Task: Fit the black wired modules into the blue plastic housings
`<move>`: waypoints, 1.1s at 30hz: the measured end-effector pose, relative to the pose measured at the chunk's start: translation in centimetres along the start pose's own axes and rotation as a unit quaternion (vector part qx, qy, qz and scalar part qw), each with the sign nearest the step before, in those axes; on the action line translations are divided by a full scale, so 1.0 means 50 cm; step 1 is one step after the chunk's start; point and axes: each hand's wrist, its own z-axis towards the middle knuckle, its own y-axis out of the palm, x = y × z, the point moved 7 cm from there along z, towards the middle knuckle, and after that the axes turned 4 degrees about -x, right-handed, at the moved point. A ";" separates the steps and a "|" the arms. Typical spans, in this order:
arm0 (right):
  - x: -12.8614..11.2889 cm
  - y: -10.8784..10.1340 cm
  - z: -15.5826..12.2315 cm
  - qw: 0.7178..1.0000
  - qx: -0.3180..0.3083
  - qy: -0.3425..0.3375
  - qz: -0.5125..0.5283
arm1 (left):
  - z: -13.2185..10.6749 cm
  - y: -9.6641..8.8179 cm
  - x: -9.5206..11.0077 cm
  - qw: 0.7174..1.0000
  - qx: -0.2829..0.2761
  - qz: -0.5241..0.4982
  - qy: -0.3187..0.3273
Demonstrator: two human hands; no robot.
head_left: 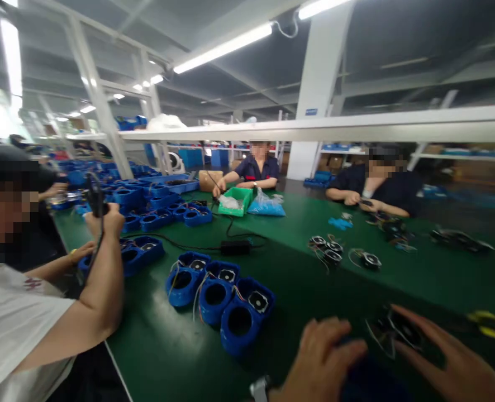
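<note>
My left hand [325, 357] lies at the bottom edge, its fingers curled down over a dark blue part [371, 385] that is mostly hidden and blurred. My right hand [452, 360] is beside it with its fingers stretched out. Its fingertips reach a small black fan with loose wires [394, 329] that lies on the green mat [298, 290] between my hands. A watch strap shows on my left wrist. A cluster of blue fan housings [220, 298] stands just left of my left hand.
At the left a co-worker's hand holds a black electric screwdriver [94, 195] above more blue housings [141, 251]. A black power adapter [234, 247], a green bin [236, 201], a blue bag [266, 207], loose fans [327, 248] and a yellow-handled tool [486, 324] lie on the mat. Two people sit across.
</note>
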 end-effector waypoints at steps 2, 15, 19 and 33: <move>-0.132 -0.061 -0.035 0.998 -0.003 -0.063 0.002 | 0.006 0.017 0.058 0.997 0.003 -0.069 0.030; -0.218 -0.056 -0.119 0.997 0.022 -0.074 -0.019 | -0.020 0.039 0.039 0.900 -0.064 -0.431 -0.021; -0.192 -0.010 -0.118 0.996 -0.019 -0.059 0.067 | -0.039 0.052 0.020 0.901 -0.058 -0.429 -0.042; -0.194 0.019 -0.143 0.998 -0.035 -0.042 -0.024 | -0.092 0.093 0.069 0.961 -0.206 -0.163 0.088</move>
